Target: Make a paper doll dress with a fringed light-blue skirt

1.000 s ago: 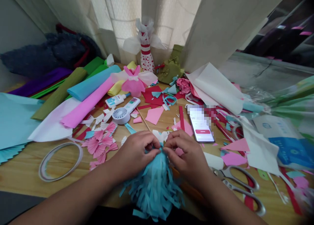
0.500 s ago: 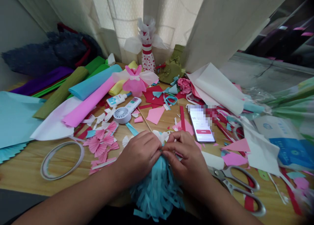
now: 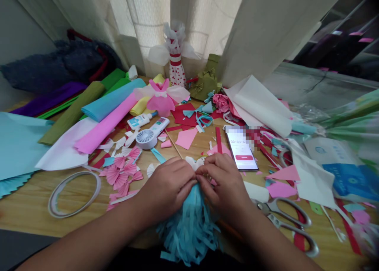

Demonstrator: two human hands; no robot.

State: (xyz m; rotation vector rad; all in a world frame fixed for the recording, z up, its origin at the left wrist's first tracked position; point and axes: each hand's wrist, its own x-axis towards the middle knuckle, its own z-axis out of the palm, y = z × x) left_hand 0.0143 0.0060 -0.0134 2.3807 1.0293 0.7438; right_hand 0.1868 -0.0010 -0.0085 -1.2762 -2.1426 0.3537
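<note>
Left hand: fingers curled over (image 3: 170, 180), thumb and forefinger closed in a pinch at the top of the fringe; the exact fold held is hidden.
Right hand: thumb and forefinger pinched together (image 3: 222, 180) at the same spot, other fingers loosely bent; fingertips of both hands nearly meet.
Fringe: blue paper strips (image 3: 189, 227), lower centre of the frame, hanging below the hands; white paper (image 3: 191, 161) shows just above the fingertips.
Handling: probably light, soft and easily torn or creased, hardly slippery; best held at the gathered top, the loose strips left free.
Near left: pink pleated pieces (image 3: 124, 168); tape roll (image 3: 98, 184) at lower left; fan (image 3: 146, 138) and glue (image 3: 139, 121) left of centre, the glue's label too small to read.
Near right: scissors (image 3: 275, 213) at lower right.
Phone: right of centre (image 3: 244, 157), reads 00:03:4, the rest pixelated; white writing on its red button illegible.
Packet: white and blue (image 3: 349, 182), right edge; characters blurred.
</note>
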